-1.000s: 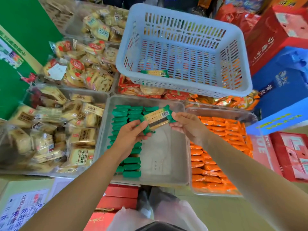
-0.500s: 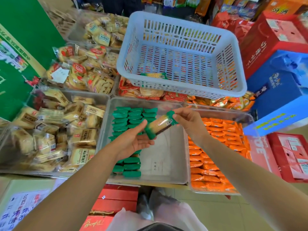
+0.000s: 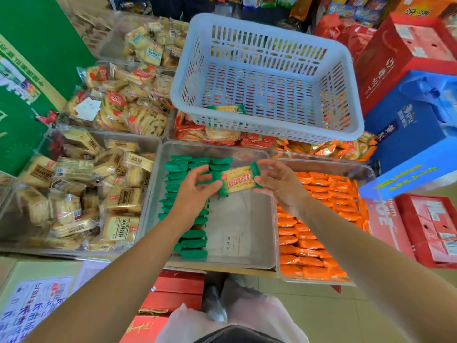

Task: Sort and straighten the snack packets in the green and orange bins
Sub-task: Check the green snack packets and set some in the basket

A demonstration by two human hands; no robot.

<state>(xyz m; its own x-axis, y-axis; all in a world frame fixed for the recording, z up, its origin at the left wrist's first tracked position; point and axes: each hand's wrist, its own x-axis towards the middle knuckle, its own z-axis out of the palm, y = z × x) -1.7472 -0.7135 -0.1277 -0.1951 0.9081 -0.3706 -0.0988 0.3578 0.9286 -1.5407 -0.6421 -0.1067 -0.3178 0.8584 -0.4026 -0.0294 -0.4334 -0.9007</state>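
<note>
Green packet [image 3: 237,182] hangs above the clear bin [image 3: 215,147] of green rows [image 3: 193,243]. My left hand [image 3: 195,191] pinches its left end, and my right hand [image 3: 279,188] pinches its right end. Its red characters face me upside down; I cannot read them. My left hand and forearm hide part of the green rows. My right arm covers part of the orange bin [image 3: 324,164] just to the right.
</note>
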